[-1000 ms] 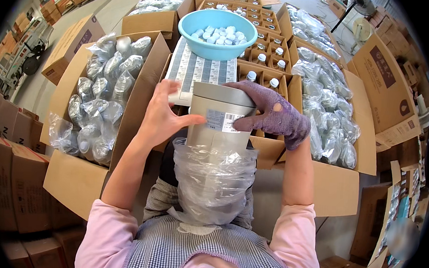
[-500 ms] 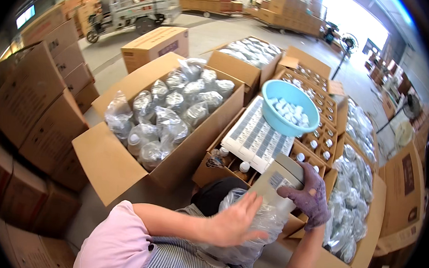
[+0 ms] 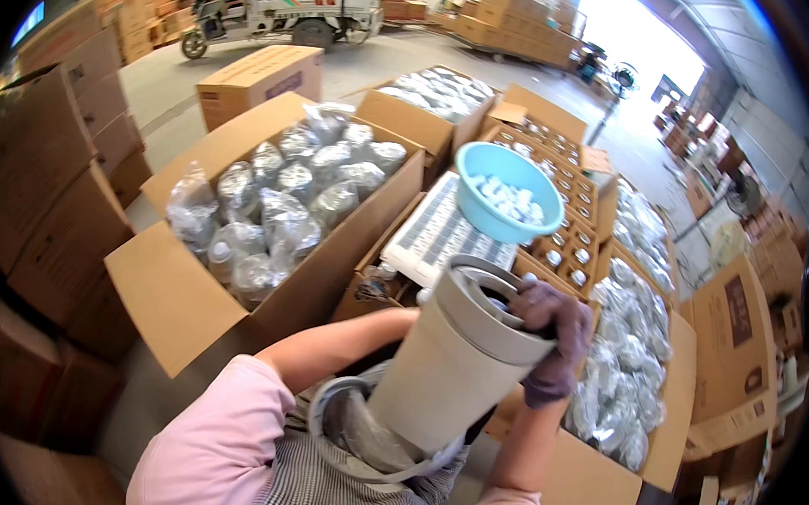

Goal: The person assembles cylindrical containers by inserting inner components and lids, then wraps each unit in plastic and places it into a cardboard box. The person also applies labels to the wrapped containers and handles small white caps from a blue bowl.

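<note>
A large grey-beige cylinder (image 3: 458,362) leans in front of me, its ringed upper end tilted up and to the right, with a dark opening there. Gloved in greyish purple, my right hand (image 3: 555,336) is closed round the edge of that end. My left forearm passes behind the cylinder; that hand and its fingers are hidden. Below, over my lap, the cylinder's lower part sits inside a round grey rim (image 3: 320,414) with crumpled clear plastic (image 3: 370,431) in it. Just beyond the cylinder lies a sheet of labels (image 3: 414,248), on a carton of bottles.
A light-blue basin (image 3: 477,201) of white caps stands beyond the sheet. At left is an open carton (image 3: 353,254) of plastic-wrapped bottles, with stacked cartons (image 3: 50,212) beside it. To the right are divided cartons of bottles (image 3: 553,252) and more wrapped bottles (image 3: 616,358).
The grey cylinder has swung round and come up closer, showing its ringed end. My left hand has gone from beside the plastic to behind the cylinder. The whole view has shifted.
</note>
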The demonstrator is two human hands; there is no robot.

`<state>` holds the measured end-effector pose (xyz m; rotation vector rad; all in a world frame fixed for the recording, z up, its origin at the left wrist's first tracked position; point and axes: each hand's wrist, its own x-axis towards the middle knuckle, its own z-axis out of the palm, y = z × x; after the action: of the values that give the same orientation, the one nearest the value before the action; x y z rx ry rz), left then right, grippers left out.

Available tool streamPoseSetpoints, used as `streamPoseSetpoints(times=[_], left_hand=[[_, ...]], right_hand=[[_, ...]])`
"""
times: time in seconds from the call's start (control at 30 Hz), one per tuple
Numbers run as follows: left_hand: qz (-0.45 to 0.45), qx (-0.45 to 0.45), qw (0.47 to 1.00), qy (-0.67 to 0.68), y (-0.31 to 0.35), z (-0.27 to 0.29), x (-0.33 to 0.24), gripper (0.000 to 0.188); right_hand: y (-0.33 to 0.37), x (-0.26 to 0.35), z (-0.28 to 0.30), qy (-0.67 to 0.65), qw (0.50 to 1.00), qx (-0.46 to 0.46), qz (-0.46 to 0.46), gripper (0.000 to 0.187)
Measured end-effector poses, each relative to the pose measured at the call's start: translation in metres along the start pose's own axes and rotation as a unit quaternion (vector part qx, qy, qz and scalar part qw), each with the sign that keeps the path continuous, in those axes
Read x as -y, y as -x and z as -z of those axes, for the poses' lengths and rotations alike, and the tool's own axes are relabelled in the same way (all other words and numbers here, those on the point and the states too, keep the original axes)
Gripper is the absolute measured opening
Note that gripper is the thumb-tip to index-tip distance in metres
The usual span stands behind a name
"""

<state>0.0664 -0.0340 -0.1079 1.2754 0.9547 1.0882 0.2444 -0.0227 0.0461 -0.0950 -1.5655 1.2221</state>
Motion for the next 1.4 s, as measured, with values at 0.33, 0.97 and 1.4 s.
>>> streamPoseSetpoints(times=[0.33, 0.97, 1.4], left_hand=[[-0.134, 0.020, 0.955, 0.265, -0.001, 0.021, -0.067, 0.044], [-0.272, -0.067, 0.959, -0.042, -0.030, 0.028, -0.113, 0.082], [-0.003, -0.072, 0.939, 0.337, -0.069, 0.042, -0.042, 0.060]], right_hand=[[0.006, -0.067, 0.037, -0.099, 0.977, -0.131, -0.137, 0.050], [-0.001, -0.061, 0.069, 0.090, 0.993, -0.040, -0.064, 0.078], [-0.011, -0.135, 0.071, 0.554, 0.824, -0.082, 0.091, 0.067]])
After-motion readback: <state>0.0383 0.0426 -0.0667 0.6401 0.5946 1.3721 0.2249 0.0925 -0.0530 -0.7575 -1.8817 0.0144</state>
